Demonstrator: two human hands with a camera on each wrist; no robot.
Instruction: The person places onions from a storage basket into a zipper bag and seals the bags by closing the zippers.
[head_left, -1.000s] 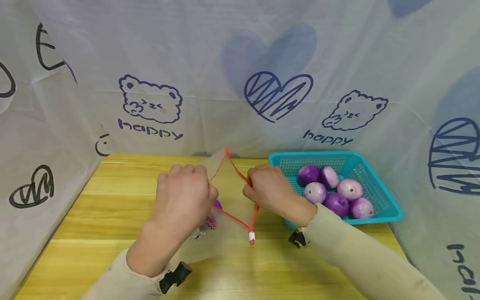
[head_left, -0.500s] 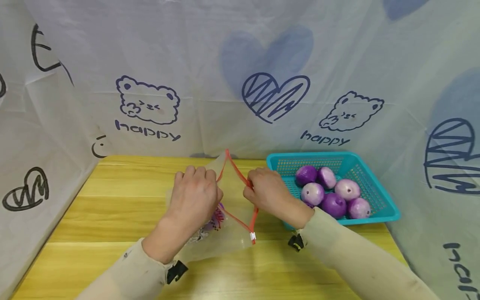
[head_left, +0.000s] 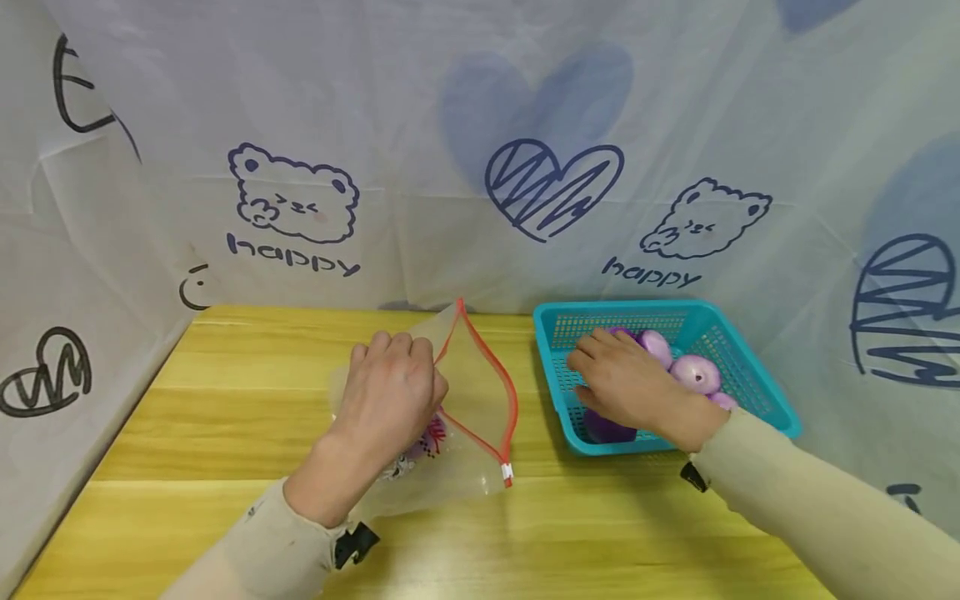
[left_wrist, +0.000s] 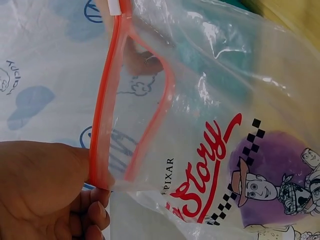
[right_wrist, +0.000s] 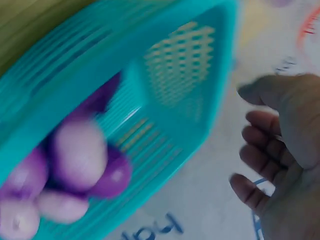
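Observation:
My left hand (head_left: 393, 396) pinches one edge of the mouth of a clear zip bag (head_left: 457, 479) with a red zipper strip. In the left wrist view the thumb and fingers of that hand (left_wrist: 55, 190) grip the red strip, and the bag (left_wrist: 200, 95) gapes, with red lettering and cartoon figures on its side. My right hand (head_left: 637, 383) is over the teal basket (head_left: 553, 387), fingers loosely bent and holding nothing. In the right wrist view its spread fingers are above the basket's rim, apart from the purple onions (right_wrist: 80, 155), several of which lie in the basket.
The basket stands at the right of the yellow wooden table (head_left: 247, 400), near its back edge. A white cloth (head_left: 420, 117) with drawn bears and hearts hangs behind and at both sides. The bag's white slider (head_left: 507, 472) is at the near end of the zipper.
My right hand has let go of the bag's mouth and moved right over the basket. The bag's right edge now bows outward. My left hand moved slightly right earlier and keeps its grip.

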